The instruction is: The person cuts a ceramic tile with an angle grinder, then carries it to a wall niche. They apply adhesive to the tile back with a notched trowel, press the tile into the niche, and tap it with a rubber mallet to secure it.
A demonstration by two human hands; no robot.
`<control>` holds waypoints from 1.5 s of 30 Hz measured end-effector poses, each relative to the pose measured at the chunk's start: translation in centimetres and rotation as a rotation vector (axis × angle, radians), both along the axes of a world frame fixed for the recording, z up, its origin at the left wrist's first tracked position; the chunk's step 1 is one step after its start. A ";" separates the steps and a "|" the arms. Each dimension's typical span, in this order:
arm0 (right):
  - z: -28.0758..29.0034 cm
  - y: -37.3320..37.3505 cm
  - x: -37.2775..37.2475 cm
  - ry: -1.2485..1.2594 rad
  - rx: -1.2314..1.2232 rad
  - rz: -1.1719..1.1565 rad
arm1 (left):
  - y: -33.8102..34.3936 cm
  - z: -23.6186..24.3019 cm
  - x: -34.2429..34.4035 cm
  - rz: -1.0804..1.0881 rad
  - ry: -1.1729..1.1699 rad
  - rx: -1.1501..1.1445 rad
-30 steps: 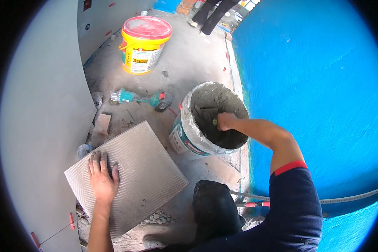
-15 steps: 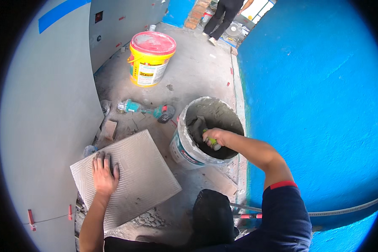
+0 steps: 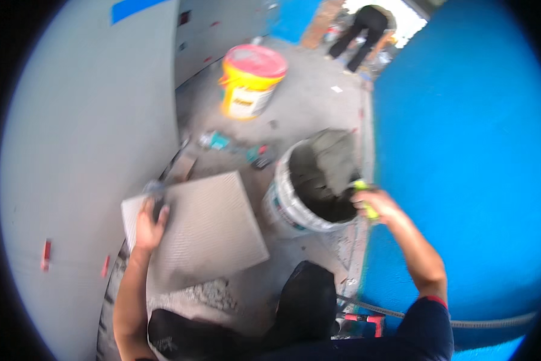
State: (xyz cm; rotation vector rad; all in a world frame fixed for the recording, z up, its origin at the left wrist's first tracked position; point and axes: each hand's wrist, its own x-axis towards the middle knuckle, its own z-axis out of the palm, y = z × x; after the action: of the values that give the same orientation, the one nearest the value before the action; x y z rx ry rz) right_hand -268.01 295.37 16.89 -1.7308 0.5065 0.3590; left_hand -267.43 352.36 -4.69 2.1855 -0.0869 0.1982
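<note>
My right hand (image 3: 376,203) is closed round the yellow-green handle of a trowel (image 3: 361,185). A broad heap of wet grey mortar (image 3: 333,157) lies over its blade, above the mouth of a white bucket (image 3: 282,201). More mortar fills the inside of that bucket. On the left, my left hand (image 3: 150,225) lies with fingers stretched out on a square tile (image 3: 207,225), near its upper left edge. Fine ridges run across the face of this tile, which is tilted. Motion blurs the picture somewhat.
A yellow bucket with a pink lid (image 3: 255,63) stands farther off. Between it and the tile lies a teal power tool (image 3: 216,141). A blue wall (image 3: 457,150) rises at the right, a grey panel (image 3: 84,150) at the left. Another person (image 3: 367,30) bends over at the far end.
My right hand has lifted the trowel up from inside the bucket toward its right rim, mortar on the blade. The left hand stays on the tile. The distant person now bends over. The view has shifted.
</note>
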 end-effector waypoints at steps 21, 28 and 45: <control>-6.4 25.4 -5.3 -0.094 -0.359 1.160 | 5.6 -3.9 -6.3 0.507 0.381 -0.384; 1.4 18.7 -5.0 -0.439 -0.267 0.812 | 7.0 -4.8 -7.2 0.513 0.419 -0.562; -2.2 2.5 13.4 0.239 -2.166 1.123 | -20.6 10.0 4.5 -0.444 0.195 0.189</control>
State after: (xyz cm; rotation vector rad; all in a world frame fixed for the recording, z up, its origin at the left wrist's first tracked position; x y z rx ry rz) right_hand -254.57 297.90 14.69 -4.0723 -0.3105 0.9738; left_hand -262.94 331.71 5.34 2.2972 -0.4910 -0.2833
